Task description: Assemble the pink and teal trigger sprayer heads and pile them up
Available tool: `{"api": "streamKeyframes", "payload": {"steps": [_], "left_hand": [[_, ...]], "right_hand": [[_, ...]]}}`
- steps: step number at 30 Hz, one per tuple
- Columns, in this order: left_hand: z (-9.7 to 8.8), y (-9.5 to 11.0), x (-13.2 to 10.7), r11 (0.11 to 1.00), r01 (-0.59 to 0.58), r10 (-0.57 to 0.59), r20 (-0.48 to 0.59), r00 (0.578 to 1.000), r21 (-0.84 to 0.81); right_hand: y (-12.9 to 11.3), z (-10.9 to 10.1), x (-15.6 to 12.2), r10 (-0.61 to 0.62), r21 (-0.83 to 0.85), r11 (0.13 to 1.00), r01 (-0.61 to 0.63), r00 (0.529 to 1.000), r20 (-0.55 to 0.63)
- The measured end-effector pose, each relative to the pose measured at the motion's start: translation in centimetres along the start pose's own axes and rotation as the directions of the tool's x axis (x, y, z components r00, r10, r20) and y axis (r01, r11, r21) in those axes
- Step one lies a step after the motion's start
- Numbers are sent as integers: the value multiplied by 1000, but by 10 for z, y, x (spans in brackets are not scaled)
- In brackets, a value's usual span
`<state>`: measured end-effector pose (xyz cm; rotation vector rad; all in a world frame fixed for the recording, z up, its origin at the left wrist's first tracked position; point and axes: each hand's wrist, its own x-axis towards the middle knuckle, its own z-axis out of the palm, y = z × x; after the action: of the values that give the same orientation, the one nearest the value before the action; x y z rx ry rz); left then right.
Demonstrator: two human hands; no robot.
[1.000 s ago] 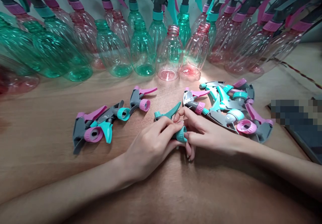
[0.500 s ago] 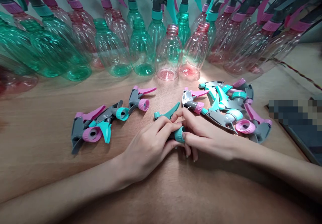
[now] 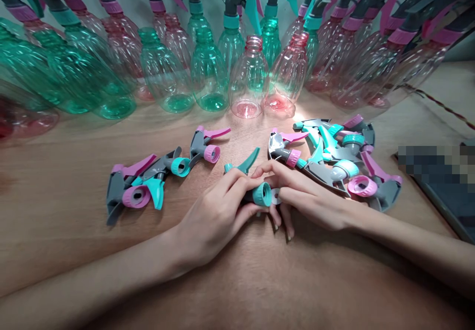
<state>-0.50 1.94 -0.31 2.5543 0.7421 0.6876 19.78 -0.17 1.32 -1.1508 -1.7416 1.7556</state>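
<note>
My left hand point(image 3: 213, 211) is closed round a grey trigger sprayer head with a teal trigger and a teal screw collar point(image 3: 262, 194). The collar's open end faces right, towards my other hand. Between the fingertips of my right hand point(image 3: 302, 191) is a small white washer point(image 3: 275, 196), just beside the collar; its far part is hidden by the fingers. To the left lie several loose sprayer heads point(image 3: 135, 196) with pink or teal collars. A heap of more sprayer heads point(image 3: 334, 164) is close behind my right hand.
Uncapped green bottles point(image 3: 210, 72) and clear pinkish bottles point(image 3: 249, 80) stand along the back. Behind and beside them are bottles fitted with sprayer heads point(image 3: 232, 33). A dark flat device point(image 3: 434, 191), partly blurred out, lies at the right, with a twisted cord point(image 3: 441, 105) behind it.
My right fingers have drawn back from the collar, and the white washer now shows between them. The sprayer head in my left hand has turned and shifted slightly left, showing the collar's opening.
</note>
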Motion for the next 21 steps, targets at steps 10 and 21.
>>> {"api": "streamKeyframes", "payload": {"steps": [10, 21], "left_hand": [[-6, -1, 4, 994, 51, -51, 0, 999, -98], [-6, -7, 4, 871, 329, -374, -59, 925, -365]], "right_hand": [[8, -6, 3, -50, 286, 958, 28, 996, 71], [9, -8, 7, 45, 377, 921, -92, 990, 131]]}}
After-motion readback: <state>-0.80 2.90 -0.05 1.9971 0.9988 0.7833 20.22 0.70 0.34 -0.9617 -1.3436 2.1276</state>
